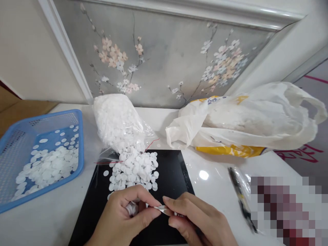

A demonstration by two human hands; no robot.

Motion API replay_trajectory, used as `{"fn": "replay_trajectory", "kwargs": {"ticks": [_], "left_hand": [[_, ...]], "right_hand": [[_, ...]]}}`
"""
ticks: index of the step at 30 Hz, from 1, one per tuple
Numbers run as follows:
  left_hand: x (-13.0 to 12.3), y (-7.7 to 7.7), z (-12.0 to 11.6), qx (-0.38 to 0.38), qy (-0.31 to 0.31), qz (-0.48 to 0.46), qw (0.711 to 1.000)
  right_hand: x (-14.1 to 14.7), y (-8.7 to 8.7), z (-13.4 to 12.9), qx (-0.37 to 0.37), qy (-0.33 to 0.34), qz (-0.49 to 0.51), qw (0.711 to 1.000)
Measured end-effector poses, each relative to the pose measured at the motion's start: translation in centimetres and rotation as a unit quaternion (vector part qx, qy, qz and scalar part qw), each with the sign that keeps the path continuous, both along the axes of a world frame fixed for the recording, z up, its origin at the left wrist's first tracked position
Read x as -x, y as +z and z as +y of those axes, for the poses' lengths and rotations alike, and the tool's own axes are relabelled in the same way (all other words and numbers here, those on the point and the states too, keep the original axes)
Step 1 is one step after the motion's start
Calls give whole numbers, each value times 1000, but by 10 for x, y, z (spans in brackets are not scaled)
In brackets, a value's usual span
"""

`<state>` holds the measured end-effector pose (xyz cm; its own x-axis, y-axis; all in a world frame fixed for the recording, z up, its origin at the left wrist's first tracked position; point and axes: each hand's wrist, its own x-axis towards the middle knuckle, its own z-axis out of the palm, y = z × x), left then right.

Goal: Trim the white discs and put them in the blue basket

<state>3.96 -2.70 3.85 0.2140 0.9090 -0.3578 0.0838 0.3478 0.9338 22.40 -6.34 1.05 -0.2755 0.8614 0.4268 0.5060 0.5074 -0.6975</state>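
Note:
Above a black board [176, 181], my left hand [130, 217] and my right hand [198, 215] meet fingertip to fingertip. Thumb and forefinger of each pinch thin white discs [163, 209], seen almost edge-on; how many are stacked there I cannot tell. Several more white discs [132, 208] sit in the curl of my left hand. Just beyond my fingers lies a loose pile of small round white discs [135, 167], spilling from the mouth of a clear plastic bag [118, 118] full of them.
On the left stands a blue plastic basket [81, 147] with many white discs in it. A white and yellow carrier bag [235, 123] lies at the back right. Nearer on the right is a black pen-like object [241, 198]. A floral wall panel [159, 58] rises behind.

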Motion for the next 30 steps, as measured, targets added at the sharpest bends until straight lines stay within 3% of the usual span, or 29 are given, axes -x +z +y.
{"fn": "replay_trajectory", "kwargs": {"ticks": [24, 30], "left_hand": [[1, -2, 0, 5, -6, 0, 1000], [0, 1, 0, 26, -17, 18, 999]], "right_hand": [[4, -3, -2, -18, -27, -11, 999], [0, 2, 0, 33, -13, 26, 999]]}}
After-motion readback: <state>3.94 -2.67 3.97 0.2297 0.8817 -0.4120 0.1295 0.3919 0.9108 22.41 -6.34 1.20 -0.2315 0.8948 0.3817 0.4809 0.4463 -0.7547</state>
